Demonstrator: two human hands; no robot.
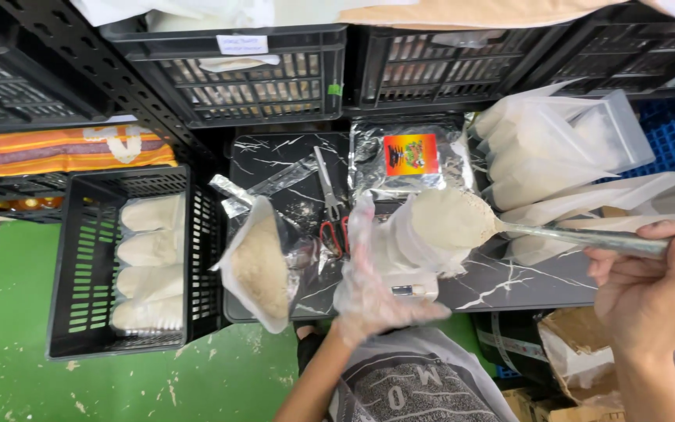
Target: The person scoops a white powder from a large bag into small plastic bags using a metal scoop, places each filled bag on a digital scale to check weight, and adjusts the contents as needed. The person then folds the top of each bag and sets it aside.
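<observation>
Right hand [654, 293] sits nearest the lens at lower right, fingers wrapped tight round the metal handle of a big spoon [509, 227]. Spoon bowl is heaped w/ pale powder and hangs over the counter [501, 285] – black w/ white marble veins – just above an open clear bag [412, 242].

Left hand [369, 289], in a thin see-through glove, reaches up from bottom centre; fingers spread flat against the near side of that open bag, not closed on it as far as I can tell. A small white scale shows partly under the bag, w/ a dark display strip at its front edge.

Left of the glove – a filled bag [259, 270] of the same pale powder leans at the counter's front-left corner, top open. Red-handled scissors [331, 207] lie in the middle of the counter, blades pointing away. Behind them a silver foil pouch [409, 160] w/ a red-orange label lies flat.

Far left, a black crate [80, 266] on the green floor holds four sealed powder bags in a row. At right, a stack of empty clear bags [541, 148] rests beside the foil pouch.
</observation>
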